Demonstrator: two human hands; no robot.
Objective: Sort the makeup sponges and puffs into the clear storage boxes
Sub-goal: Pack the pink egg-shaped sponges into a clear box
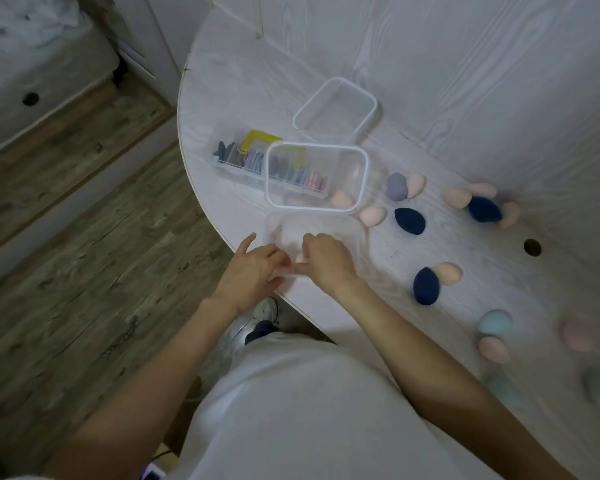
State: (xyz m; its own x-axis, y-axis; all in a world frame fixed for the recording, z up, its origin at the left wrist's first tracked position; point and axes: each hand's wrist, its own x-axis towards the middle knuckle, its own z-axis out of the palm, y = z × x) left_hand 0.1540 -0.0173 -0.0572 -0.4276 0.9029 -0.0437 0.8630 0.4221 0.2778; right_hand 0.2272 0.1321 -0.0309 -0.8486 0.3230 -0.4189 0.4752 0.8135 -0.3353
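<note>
Lower centre: I had my left hand (253, 268) and right hand (326, 259) gripping the clear box (326, 225) (near rim) | pink sponge (301, 258) possibly inside.

White wood-grain table (430, 81) with a curved near-left edge, a dark round hole (532, 247) toward its right side, grey plank floor (84, 254) beyond the left edge, a shoe (264, 311) below the table's near edge

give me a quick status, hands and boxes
Both hands, left and right, grip the near edge of a clear box by the table edge. Sponges loose on the table. Nothing in the way.
</note>
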